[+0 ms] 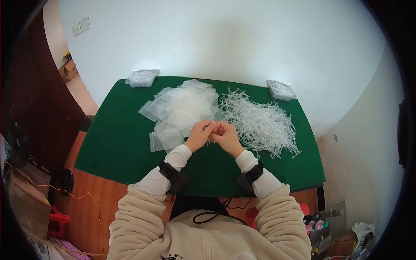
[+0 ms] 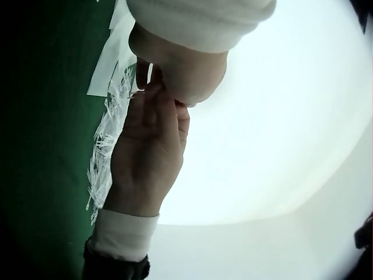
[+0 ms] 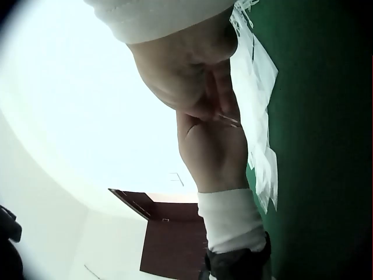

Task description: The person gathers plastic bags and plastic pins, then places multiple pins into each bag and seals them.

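Both hands meet fingertip to fingertip over the middle of the table's near half. My left hand (image 1: 199,136) and right hand (image 1: 228,138) have curled fingers and pinch a few thin clear plastic sticks (image 3: 228,120) between them. Only the stick ends show below the fingers; the rest is hidden. Behind the left hand spreads a heap of clear zip bags (image 1: 184,106). Beyond the right hand is a large loose pile of clear plastic sticks (image 1: 262,125), some with a small ring or crossbar at the end.
A green-covered table (image 1: 117,130) stands against a white wall. A clear packed box (image 1: 143,78) sits at its back left corner, and another clear packed box (image 1: 281,90) at the back right. An orange cable (image 1: 89,197) lies on the floor at left.
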